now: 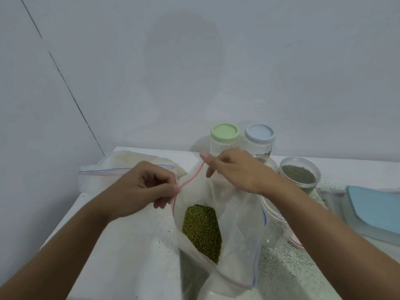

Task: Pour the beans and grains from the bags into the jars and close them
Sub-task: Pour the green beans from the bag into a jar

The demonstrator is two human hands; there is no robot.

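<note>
A clear zip bag (236, 245) with green mung beans (202, 230) inside stands open in front of me. My left hand (142, 189) pinches the red zip strip at the bag's left edge. My right hand (236, 169) pinches the same strip at the far top of the mouth. An open clear jar (272, 221) stands behind the bag, partly hidden under my right forearm. To the right, a lidless jar (299, 175) holds greyish-green grains. Two closed jars stand at the back, one with a green lid (225, 132), one with a blue lid (259, 133).
Another zip bag (121, 169) with pale contents lies at the back left. A light blue flat object (374, 208) on clear plastic lies at the right. The speckled white counter (121, 245) meets the wall at the back and drops off at its left edge.
</note>
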